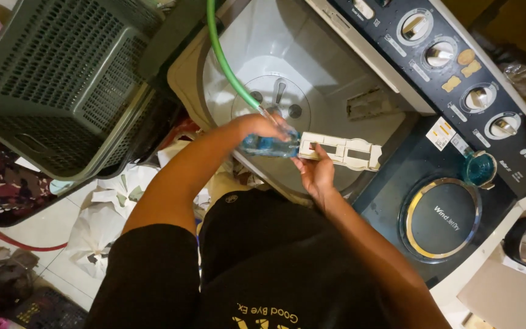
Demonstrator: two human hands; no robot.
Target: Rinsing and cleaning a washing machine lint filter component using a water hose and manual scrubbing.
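Observation:
My left hand (262, 127) grips the end of a green hose (224, 64), where water runs over a blue mesh bag (270, 146) hanging below it. My right hand (315, 170) holds a cream plastic lint-filter frame (343, 151) by its left end, level above the open wash tub (287, 73) of a twin-tub washing machine. The blue mesh sits at the frame's left end, between my two hands.
A grey laundry basket (56, 85) stands at the left. The machine's dark control panel with several knobs (452, 67) runs along the right, with a blue cup (479, 167) and a round spin-tub lid (442, 218) below it. Crumpled white bags (101, 213) lie on the tiled floor.

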